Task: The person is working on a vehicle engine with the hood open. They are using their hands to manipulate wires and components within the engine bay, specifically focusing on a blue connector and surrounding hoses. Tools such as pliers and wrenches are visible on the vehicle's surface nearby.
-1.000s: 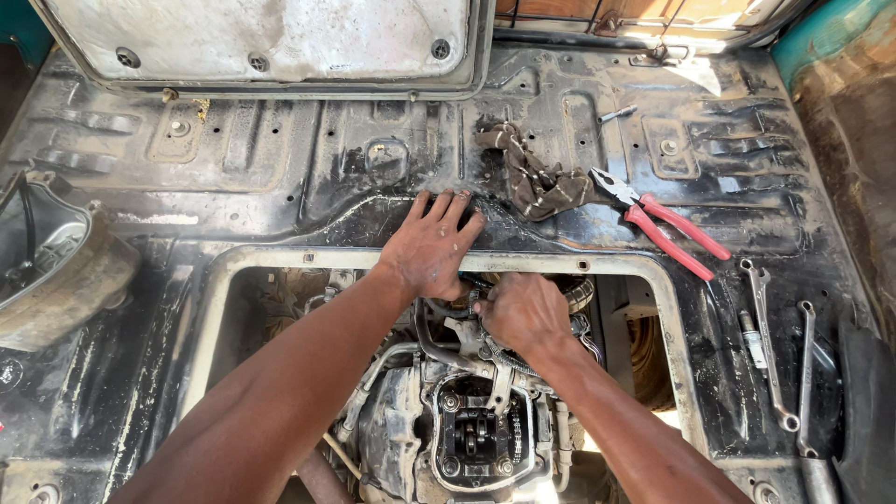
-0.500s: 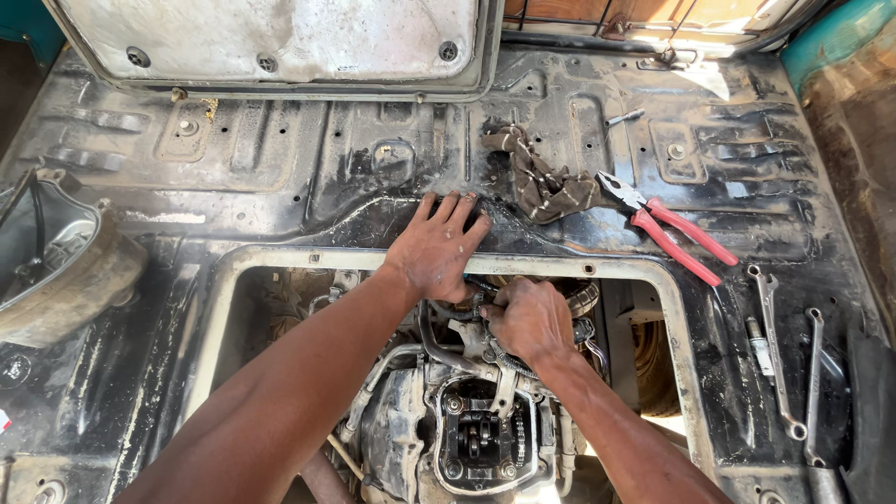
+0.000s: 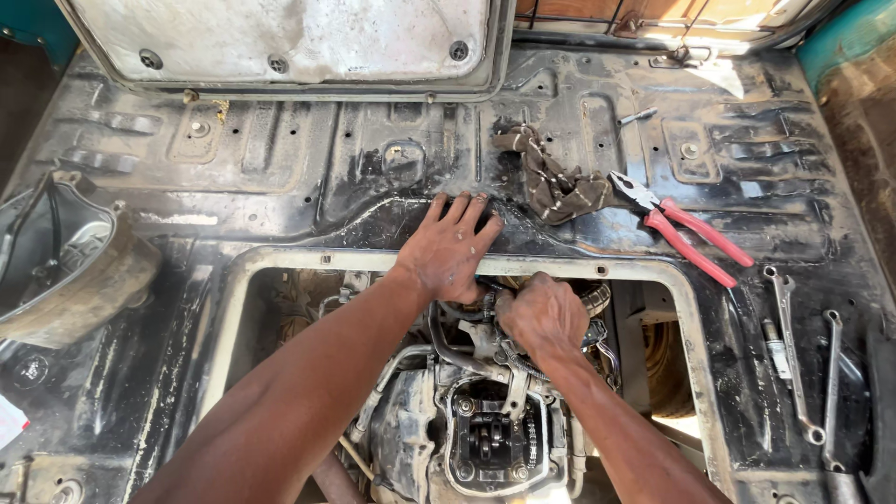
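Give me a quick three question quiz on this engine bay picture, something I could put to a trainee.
1. True or false: the red-handled pliers lie on the black metal floor panel, right of the brown crumpled rag.
2. Where does the left hand rest?
A. flat on the front edge of the opening
B. on the long steel wrenches
C. on the rag
3. Fill in: the right hand is closed in a grip down on parts of the grimy grey ____.

Key: 1 true; 2 A; 3 engine.

Two bare forearms, no sleeves, left hand and right hand ungloved, grease-smudged
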